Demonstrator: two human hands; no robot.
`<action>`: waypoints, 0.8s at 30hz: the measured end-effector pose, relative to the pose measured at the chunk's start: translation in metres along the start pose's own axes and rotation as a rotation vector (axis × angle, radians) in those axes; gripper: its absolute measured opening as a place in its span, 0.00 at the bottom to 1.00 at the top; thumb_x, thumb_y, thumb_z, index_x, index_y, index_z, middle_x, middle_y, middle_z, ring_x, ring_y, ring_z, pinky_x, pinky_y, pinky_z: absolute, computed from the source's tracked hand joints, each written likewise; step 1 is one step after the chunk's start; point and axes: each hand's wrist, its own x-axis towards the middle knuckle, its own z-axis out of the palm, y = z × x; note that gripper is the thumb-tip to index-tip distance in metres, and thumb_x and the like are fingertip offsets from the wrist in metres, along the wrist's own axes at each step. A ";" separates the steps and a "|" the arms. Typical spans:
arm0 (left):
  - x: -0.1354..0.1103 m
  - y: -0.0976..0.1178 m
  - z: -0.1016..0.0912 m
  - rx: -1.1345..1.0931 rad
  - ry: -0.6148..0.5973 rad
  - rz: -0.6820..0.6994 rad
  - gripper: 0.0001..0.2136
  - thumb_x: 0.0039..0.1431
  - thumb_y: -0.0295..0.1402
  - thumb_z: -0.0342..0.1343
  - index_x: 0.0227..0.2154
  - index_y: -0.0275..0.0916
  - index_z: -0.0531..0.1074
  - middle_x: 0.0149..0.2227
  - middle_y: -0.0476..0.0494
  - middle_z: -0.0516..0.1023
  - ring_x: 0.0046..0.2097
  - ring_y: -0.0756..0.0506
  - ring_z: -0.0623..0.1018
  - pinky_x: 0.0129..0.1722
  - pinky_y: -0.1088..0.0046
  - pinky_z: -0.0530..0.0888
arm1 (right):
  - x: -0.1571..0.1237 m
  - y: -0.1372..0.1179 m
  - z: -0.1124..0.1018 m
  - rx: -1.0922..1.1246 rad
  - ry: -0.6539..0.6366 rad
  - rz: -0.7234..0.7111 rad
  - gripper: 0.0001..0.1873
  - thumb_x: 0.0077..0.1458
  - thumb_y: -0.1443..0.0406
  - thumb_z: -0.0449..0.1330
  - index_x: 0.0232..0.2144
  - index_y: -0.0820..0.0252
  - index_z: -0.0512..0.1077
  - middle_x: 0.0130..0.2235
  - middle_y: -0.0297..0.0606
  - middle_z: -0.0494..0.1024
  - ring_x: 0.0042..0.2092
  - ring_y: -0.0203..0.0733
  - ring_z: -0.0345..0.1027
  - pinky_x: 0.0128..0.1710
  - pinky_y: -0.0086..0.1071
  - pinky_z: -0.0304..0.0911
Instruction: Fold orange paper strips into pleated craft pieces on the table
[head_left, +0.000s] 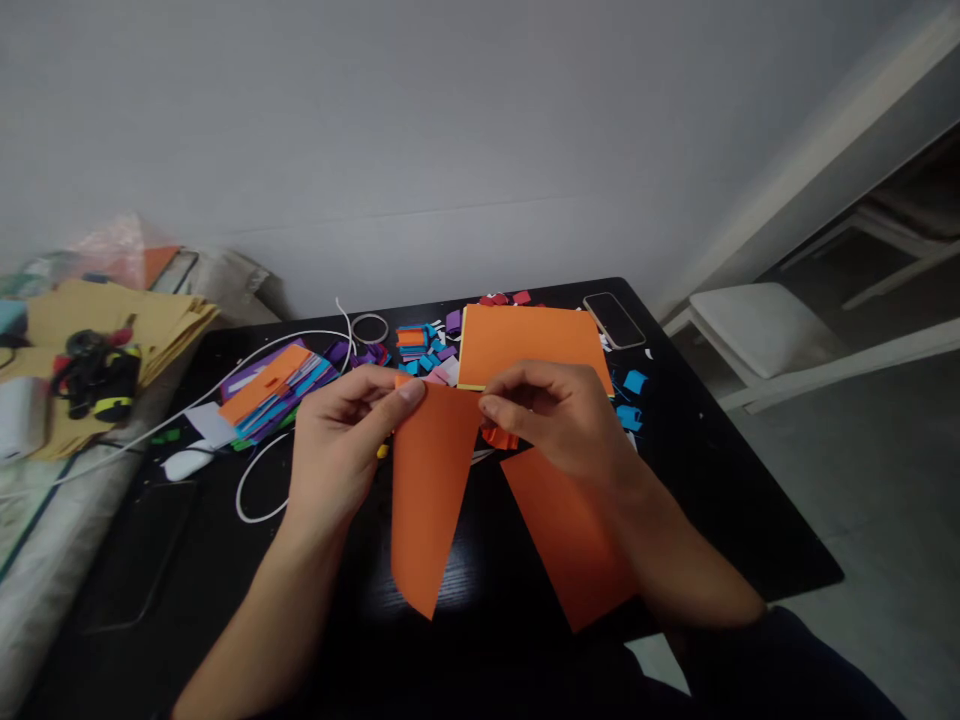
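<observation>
An orange sheet of paper (pixel 433 490) hangs between my two hands above the black table, its lower end curling to a point. My left hand (pixel 346 430) pinches its upper left corner, thumb in front. At the upper right corner, the thumb and fingertips of my right hand (pixel 555 415) close on the paper's edge. Under my right forearm lies another orange sheet (pixel 559 540), partly covered by the arm. Behind my hands rests a stack of paper with an orange sheet on top (pixel 536 340) and a yellow edge below.
Small folded blue, purple and pink paper pieces (pixel 427 360) lie behind my left hand. A pile of coloured strips (pixel 274 385), a white cable (pixel 259 500) and a tape roll (pixel 370 328) are to the left. A phone (pixel 615 320) lies back right; a white stool (pixel 757 320) stands beyond.
</observation>
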 end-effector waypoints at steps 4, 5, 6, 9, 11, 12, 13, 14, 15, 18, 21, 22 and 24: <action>0.000 0.000 0.001 0.015 0.011 0.008 0.06 0.57 0.37 0.71 0.30 0.43 0.83 0.27 0.51 0.81 0.27 0.52 0.77 0.27 0.79 0.72 | 0.000 -0.002 0.001 -0.010 -0.002 0.015 0.07 0.57 0.61 0.70 0.30 0.58 0.80 0.29 0.33 0.81 0.31 0.36 0.76 0.31 0.30 0.71; 0.000 0.000 0.001 0.021 0.016 0.012 0.06 0.57 0.37 0.71 0.30 0.43 0.83 0.27 0.51 0.81 0.27 0.52 0.77 0.27 0.79 0.72 | 0.000 -0.002 0.001 -0.014 -0.001 0.016 0.07 0.57 0.61 0.70 0.30 0.58 0.80 0.29 0.33 0.81 0.31 0.36 0.75 0.31 0.30 0.71; 0.000 0.000 0.001 0.029 0.021 0.019 0.06 0.57 0.37 0.71 0.30 0.43 0.83 0.26 0.51 0.82 0.27 0.52 0.77 0.27 0.78 0.73 | 0.000 -0.002 0.001 -0.016 -0.002 0.012 0.07 0.58 0.61 0.70 0.30 0.58 0.80 0.30 0.33 0.81 0.32 0.36 0.75 0.32 0.30 0.71; 0.000 0.000 0.001 0.061 0.037 0.048 0.06 0.57 0.37 0.72 0.29 0.43 0.83 0.26 0.51 0.81 0.27 0.52 0.77 0.27 0.78 0.72 | 0.000 -0.003 0.000 -0.017 -0.005 0.001 0.07 0.59 0.62 0.69 0.30 0.58 0.80 0.30 0.33 0.81 0.33 0.37 0.76 0.34 0.31 0.71; 0.001 -0.001 0.000 0.090 0.047 0.071 0.07 0.57 0.38 0.71 0.29 0.42 0.84 0.26 0.51 0.81 0.27 0.51 0.76 0.27 0.77 0.71 | 0.001 -0.003 -0.001 -0.027 0.003 0.002 0.06 0.59 0.62 0.69 0.31 0.58 0.81 0.31 0.34 0.81 0.34 0.37 0.75 0.35 0.32 0.71; 0.001 -0.002 -0.001 0.103 0.051 0.079 0.07 0.58 0.39 0.71 0.30 0.42 0.84 0.26 0.51 0.81 0.28 0.51 0.76 0.27 0.77 0.71 | 0.001 -0.003 -0.002 -0.036 0.008 0.005 0.06 0.59 0.62 0.69 0.31 0.58 0.81 0.30 0.34 0.81 0.34 0.37 0.75 0.35 0.32 0.71; 0.002 -0.003 -0.002 0.112 0.055 0.087 0.07 0.58 0.39 0.70 0.30 0.42 0.84 0.26 0.50 0.81 0.28 0.51 0.76 0.28 0.77 0.71 | 0.001 -0.003 -0.002 -0.047 0.012 0.008 0.06 0.59 0.62 0.69 0.31 0.58 0.81 0.30 0.34 0.81 0.34 0.37 0.75 0.35 0.32 0.71; 0.002 -0.003 -0.002 0.116 0.058 0.093 0.07 0.59 0.39 0.70 0.31 0.43 0.84 0.27 0.50 0.81 0.29 0.51 0.76 0.29 0.76 0.71 | 0.001 -0.003 -0.003 -0.055 0.015 0.010 0.07 0.59 0.62 0.69 0.31 0.59 0.81 0.30 0.34 0.81 0.34 0.37 0.75 0.35 0.32 0.70; 0.002 -0.004 -0.003 0.111 0.063 0.097 0.06 0.59 0.39 0.70 0.31 0.43 0.85 0.27 0.50 0.81 0.29 0.50 0.76 0.29 0.76 0.71 | 0.001 -0.003 -0.003 -0.062 0.014 0.012 0.07 0.59 0.62 0.69 0.31 0.59 0.81 0.30 0.35 0.81 0.34 0.38 0.75 0.35 0.33 0.70; 0.002 -0.005 -0.002 0.085 0.075 0.108 0.05 0.59 0.37 0.70 0.30 0.43 0.84 0.27 0.51 0.80 0.29 0.50 0.75 0.30 0.75 0.70 | 0.001 -0.003 -0.002 -0.067 0.012 0.007 0.07 0.59 0.62 0.68 0.30 0.59 0.80 0.30 0.35 0.81 0.34 0.38 0.75 0.35 0.33 0.70; 0.002 -0.005 -0.001 0.068 0.050 0.099 0.07 0.61 0.39 0.68 0.30 0.43 0.84 0.27 0.51 0.80 0.30 0.51 0.74 0.31 0.76 0.70 | 0.002 -0.003 -0.001 -0.060 0.026 -0.001 0.07 0.59 0.63 0.68 0.29 0.58 0.80 0.29 0.34 0.80 0.33 0.37 0.74 0.34 0.32 0.70; 0.002 -0.004 0.000 0.068 0.037 0.094 0.08 0.62 0.40 0.67 0.31 0.43 0.84 0.28 0.51 0.80 0.30 0.51 0.75 0.31 0.76 0.71 | 0.002 -0.003 -0.001 -0.057 0.035 -0.002 0.07 0.59 0.63 0.68 0.29 0.58 0.80 0.29 0.34 0.80 0.33 0.37 0.74 0.34 0.32 0.70; 0.001 -0.003 0.001 0.074 0.028 0.088 0.08 0.63 0.40 0.67 0.32 0.43 0.84 0.28 0.50 0.80 0.30 0.51 0.76 0.31 0.76 0.72 | 0.003 -0.003 0.000 -0.049 0.045 -0.002 0.07 0.58 0.63 0.68 0.29 0.58 0.80 0.29 0.33 0.81 0.33 0.37 0.74 0.34 0.32 0.71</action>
